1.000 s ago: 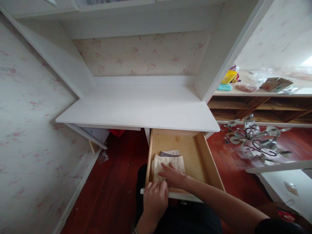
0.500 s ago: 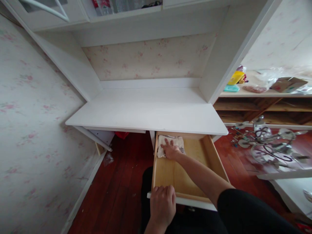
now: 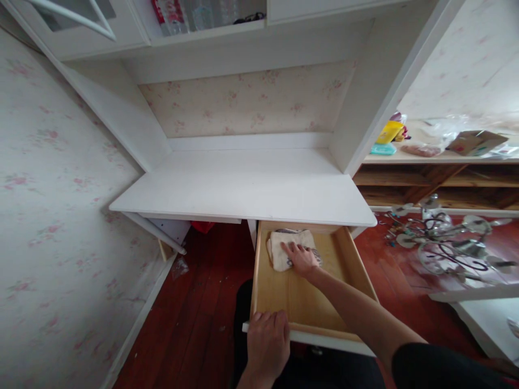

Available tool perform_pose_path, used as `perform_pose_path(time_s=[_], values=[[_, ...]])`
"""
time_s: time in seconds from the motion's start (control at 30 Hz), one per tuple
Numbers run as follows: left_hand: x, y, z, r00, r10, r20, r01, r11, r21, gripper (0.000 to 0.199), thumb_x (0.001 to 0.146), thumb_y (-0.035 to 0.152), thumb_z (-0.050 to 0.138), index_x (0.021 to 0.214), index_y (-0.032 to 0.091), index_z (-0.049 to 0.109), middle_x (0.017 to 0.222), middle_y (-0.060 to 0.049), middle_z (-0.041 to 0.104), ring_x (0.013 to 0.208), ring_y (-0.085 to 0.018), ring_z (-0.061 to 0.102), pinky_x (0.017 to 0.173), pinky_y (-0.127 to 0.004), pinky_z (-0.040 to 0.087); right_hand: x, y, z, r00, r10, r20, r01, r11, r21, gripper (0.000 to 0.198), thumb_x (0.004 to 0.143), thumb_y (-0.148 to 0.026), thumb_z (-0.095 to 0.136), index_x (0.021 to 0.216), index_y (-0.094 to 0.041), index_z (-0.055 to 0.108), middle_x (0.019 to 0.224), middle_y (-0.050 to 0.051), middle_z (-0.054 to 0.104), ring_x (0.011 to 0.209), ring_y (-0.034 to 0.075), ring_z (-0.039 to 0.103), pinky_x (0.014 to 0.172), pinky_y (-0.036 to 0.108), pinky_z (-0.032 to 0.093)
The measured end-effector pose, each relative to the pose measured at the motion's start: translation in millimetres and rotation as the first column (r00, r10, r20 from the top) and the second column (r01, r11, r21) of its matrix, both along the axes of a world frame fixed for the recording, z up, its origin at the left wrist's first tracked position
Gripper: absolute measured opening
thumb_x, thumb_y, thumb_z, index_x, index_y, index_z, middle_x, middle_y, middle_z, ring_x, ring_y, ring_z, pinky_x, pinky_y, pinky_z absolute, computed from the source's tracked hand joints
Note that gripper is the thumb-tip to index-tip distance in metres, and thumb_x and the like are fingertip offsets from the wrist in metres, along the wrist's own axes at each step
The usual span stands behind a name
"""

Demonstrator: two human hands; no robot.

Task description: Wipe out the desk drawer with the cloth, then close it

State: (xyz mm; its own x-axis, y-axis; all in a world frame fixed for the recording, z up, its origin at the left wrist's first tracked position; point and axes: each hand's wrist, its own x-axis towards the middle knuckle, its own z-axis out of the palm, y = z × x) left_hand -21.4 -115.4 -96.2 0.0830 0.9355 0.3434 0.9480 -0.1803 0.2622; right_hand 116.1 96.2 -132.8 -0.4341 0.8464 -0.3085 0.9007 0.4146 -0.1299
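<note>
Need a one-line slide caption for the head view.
Right hand presses folded cloth in open wooden drawer; left hand grips its front edge.

The drawer (image 3: 348, 265) is showing pale, smooth bare wood inside, while the counter (image 3: 243, 189) is looking matt white. The folded cloth (image 3: 284, 246) is lying soft and cream; the floor (image 3: 203, 292) is gleaming glossy red-brown wood.

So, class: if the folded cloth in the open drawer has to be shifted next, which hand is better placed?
Probably the right hand: it lies flat on the folded cloth at the back of the drawer. The left hand grips the drawer's front edge, away from the cloth.
</note>
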Motion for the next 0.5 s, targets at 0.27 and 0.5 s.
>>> perform_pose_path(time_s=[0.27, 0.5], values=[[-1, 0, -4.2, 0.999, -0.029, -0.028, 0.029, 0.999, 0.012, 0.011, 0.086, 0.012, 0.053, 0.083, 0.023, 0.053, 0.065, 0.003, 0.058, 0.064, -0.016, 0.055, 0.067, -0.034, 0.032, -20, 15, 33, 0.931, -0.329, -0.159, 0.324, 0.944, -0.059, 0.049, 0.094, -0.038, 0.029, 0.141, -0.029, 0.035, 0.124, 0.010, 0.061, 0.099, 0.028, 0.064, 0.079, 0.039, 0.047], [-1, 0, 0.3, 1.000, -0.028, -0.014, 0.027, 0.999, -0.020, 0.015, 0.087, 0.011, 0.052, 0.079, 0.023, 0.052, 0.064, 0.004, 0.057, 0.064, -0.016, 0.054, 0.066, -0.034, 0.032, -62, 20, 53, 0.912, -0.229, -0.341, 0.247, 0.969, 0.010, 0.049, 0.095, -0.036, 0.027, 0.142, -0.024, 0.032, 0.140, 0.010, 0.049, 0.111, 0.027, 0.057, 0.088, 0.040, 0.045]])
